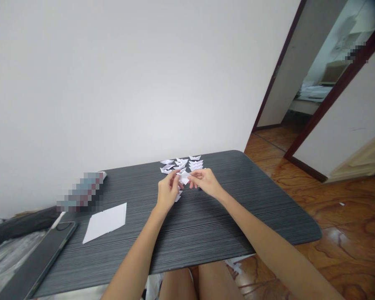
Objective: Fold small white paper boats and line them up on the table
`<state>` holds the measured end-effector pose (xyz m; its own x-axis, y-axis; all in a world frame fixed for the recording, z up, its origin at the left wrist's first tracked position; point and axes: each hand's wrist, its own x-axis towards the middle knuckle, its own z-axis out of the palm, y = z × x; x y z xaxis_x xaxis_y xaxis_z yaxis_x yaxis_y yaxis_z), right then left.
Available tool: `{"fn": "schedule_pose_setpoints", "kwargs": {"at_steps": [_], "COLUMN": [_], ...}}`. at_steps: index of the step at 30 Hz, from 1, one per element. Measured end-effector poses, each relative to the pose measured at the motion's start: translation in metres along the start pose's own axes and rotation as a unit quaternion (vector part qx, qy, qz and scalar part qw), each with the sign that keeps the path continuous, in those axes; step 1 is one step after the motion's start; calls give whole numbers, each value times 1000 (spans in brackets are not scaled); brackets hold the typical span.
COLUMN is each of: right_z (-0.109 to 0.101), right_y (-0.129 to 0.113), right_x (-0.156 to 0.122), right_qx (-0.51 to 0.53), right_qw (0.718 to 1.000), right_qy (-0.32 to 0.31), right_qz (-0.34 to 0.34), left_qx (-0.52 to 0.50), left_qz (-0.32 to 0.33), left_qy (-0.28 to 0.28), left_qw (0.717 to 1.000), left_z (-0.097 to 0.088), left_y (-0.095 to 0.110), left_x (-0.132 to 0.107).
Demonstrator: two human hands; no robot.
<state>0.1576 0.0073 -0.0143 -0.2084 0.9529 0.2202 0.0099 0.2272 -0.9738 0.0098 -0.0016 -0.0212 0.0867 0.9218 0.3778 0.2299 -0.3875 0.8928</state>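
A small folded white paper (184, 178) is held up between my two hands, over the dark table. My left hand (168, 189) pinches its left edge between thumb and fingers. On the other side, my right hand (205, 181) grips the right corner in a pinch. Just beyond my hands lie several folded paper boats (196, 165), grouped in rows; another group of boats (167, 170) is to the left of them. More folded pieces (178, 195) show partly behind my left hand, which hides some of them.
The dark striped table (237, 216) stands against a white wall. On its left are white paper sheets (106, 223), a dark phone-like slab (40, 262) at the edge, and a blurred-out object (84, 191). A doorway opens at right over a wooden floor (346, 216).
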Motion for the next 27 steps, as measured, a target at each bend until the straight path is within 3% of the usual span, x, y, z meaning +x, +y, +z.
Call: {"fn": "schedule_pose_setpoints", "kwargs": {"at_steps": [3,5,9,12,18,27], "right_z": [3,4,2,0,-1,-8], "right_y": [-2,-5,-10,-11,-14,-20], "right_x": [-3,-5,-6,-4,-5,-7], "right_qx": [-43,-41,28,73,106,69], "right_qw": [998,998,996,995,990,988], "right_qy": [20,-14,-83,-69,-91,-127], "right_qz": [-41,-46,-34,-22,-15,-44], "left_qx": [25,4,-64,-71,-53,-146], "left_qz": [32,19,-5,16,58,42], "left_qy": [29,37,32,3,17,-91], "left_qw": [999,999,997,997,997,984], "left_z": [0,0,0,1,1,-3], "left_y": [1,4,9,10,8,12], "left_x": [0,0,0,-1,-1,4]}}
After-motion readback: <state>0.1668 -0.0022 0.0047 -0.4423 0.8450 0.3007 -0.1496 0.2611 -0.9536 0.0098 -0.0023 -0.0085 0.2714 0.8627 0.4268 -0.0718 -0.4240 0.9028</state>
